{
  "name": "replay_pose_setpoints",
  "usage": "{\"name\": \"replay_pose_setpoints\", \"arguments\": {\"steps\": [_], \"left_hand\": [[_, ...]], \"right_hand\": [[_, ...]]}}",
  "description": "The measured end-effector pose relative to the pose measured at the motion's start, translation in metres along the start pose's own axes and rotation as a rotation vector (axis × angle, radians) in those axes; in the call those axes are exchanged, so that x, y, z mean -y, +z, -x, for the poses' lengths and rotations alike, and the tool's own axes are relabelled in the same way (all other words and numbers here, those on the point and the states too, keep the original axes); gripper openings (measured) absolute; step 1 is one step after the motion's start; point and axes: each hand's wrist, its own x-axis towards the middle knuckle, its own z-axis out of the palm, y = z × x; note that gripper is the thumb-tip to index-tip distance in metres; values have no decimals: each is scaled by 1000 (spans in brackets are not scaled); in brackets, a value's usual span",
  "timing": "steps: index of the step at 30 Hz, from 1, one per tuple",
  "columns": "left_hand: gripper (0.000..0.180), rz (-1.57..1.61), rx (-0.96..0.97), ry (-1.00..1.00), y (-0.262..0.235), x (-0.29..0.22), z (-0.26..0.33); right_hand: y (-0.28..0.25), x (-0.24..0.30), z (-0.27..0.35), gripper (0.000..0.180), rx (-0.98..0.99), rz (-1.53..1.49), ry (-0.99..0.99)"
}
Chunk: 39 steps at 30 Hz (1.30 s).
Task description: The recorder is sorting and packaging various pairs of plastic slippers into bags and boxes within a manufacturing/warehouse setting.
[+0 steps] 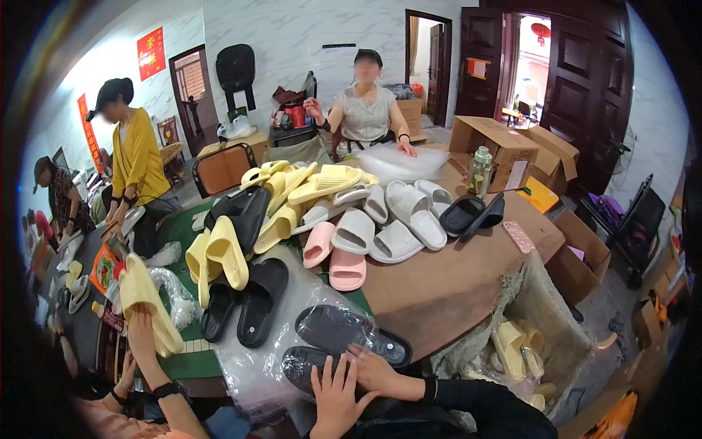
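Note:
A pair of black slippers [333,327] lies in front of me, at least partly in a clear plastic bag [386,338]. My left hand [338,395] rests on the nearer slipper, fingers spread and nothing gripped. My right hand [380,373], its arm in a black sleeve, is beside it with fingers bent together on the bag between the slippers. The left hand partly covers those fingertips. Under the pair spreads more clear plastic sheeting [252,373]. Another black pair [262,304] stands just beyond, to the left.
Yellow, grey, pink and black slippers are heaped across the table [431,293]. At left, a co-worker's hand [144,333] holds yellow slippers [135,285]. Across the table, a person touches a stack of clear bags [402,162]. A sack [541,314] with yellow slippers stands at right, near cardboard boxes [482,143].

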Motion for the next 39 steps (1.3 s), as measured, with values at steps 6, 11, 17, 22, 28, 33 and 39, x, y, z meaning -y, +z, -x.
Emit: {"name": "replay_pose_setpoints", "arguments": {"steps": [6,11,17,22,28,33,39], "left_hand": [[56,-156,-16,30,1,7,6],[48,-106,-21,38,0,13,0],[45,-121,-88,7,9,12,-2],[45,-115,-105,55,12,14,-11],[45,-117,-134,74,15,18,-16],[45,-157,-164,52,14,17,-15],[45,-204,-188,-4,14,13,-8]], "right_hand": [[-8,-2,-2,33,89,-60,7],[-12,-2,-4,30,122,-42,-4],[-2,-5,-4,29,121,-59,-22],[13,-18,-8,42,148,-38,12],[8,-22,-23,51,145,-110,87],[7,-19,-30,46,20,-278,140],[-27,6,-34,40,91,-447,308]]}}
